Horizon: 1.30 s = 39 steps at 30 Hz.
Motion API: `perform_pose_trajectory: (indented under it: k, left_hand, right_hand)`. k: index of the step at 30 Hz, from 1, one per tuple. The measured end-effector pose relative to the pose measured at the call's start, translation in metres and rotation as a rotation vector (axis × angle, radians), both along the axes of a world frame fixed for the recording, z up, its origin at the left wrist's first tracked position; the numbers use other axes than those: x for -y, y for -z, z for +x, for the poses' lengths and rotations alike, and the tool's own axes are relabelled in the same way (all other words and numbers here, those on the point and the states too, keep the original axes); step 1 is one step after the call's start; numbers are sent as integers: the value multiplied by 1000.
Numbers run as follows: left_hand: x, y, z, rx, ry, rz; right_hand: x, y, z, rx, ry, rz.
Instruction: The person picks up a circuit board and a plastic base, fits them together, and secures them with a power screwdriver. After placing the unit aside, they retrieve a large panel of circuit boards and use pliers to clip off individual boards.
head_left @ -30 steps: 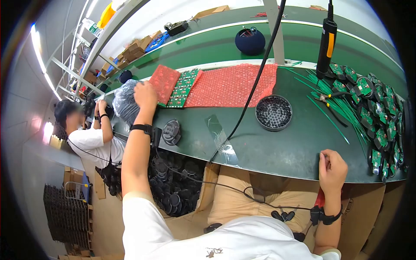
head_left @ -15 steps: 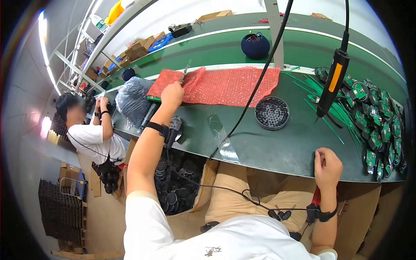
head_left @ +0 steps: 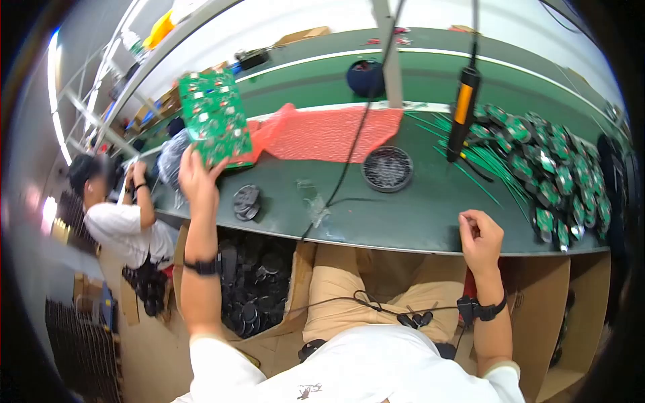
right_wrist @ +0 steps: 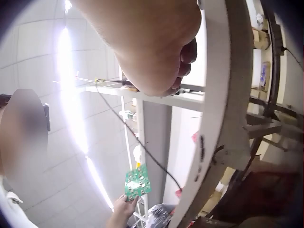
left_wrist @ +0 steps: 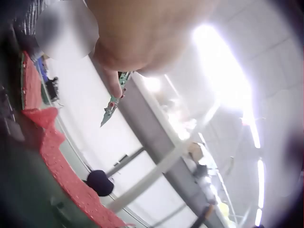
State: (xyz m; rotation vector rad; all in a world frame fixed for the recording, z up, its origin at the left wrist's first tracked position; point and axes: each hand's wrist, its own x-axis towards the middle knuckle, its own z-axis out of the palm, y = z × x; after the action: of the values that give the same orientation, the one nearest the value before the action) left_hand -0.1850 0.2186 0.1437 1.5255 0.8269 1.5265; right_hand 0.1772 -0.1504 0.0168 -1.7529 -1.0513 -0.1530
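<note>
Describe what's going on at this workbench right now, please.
A seated person holds a green circuit board panel up above the green bench with the left hand, fingers at its lower edge. The right hand is at the bench's near edge, fingers curled; whether it holds anything is unclear. Red bubble wrap lies further back, a round tray of small dark parts sits mid-bench, an electric screwdriver hangs above, and small green boards are heaped at the right.

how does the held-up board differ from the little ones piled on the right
The circuit board panel is large and rectangular; the small boards are tiny and roundish. The panel is held up in the left hand; the small boards lie heaped on the bench. Both are green.
</note>
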Motion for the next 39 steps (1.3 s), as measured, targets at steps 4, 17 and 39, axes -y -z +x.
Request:
perform_pose_trajectory:
  k: [4,17,39]
  left_hand:
    - [123,32,4,-180,85,329]
    - [263,124,80,-680,406,795]
    - [261,182,60,603,1004,-1222]
  right_hand:
    - [25,-26,-44,-736,-422,8]
    - [59,-18,-55,-1548,-556,252]
    - [-55,-6,112,517,229,-427]
